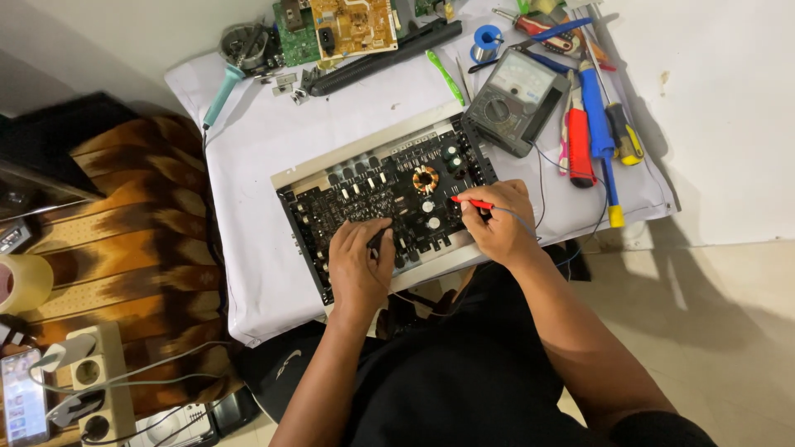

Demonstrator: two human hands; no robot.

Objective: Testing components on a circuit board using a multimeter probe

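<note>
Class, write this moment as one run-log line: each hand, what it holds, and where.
left hand: black probe on circuit board | right hand: red probe on board | multimeter behind board

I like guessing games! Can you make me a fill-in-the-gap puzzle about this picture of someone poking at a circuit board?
1. The right hand holds a probe with a ____ handle.
2. The left hand holds a black probe against the black ____.
3. Beyond the circuit board lies a grey multimeter, and next to it a screwdriver with a long ____ handle.
4. The copper coil on the board is shaped like a ____.

Missing words: red; circuit board; blue; ring
</note>
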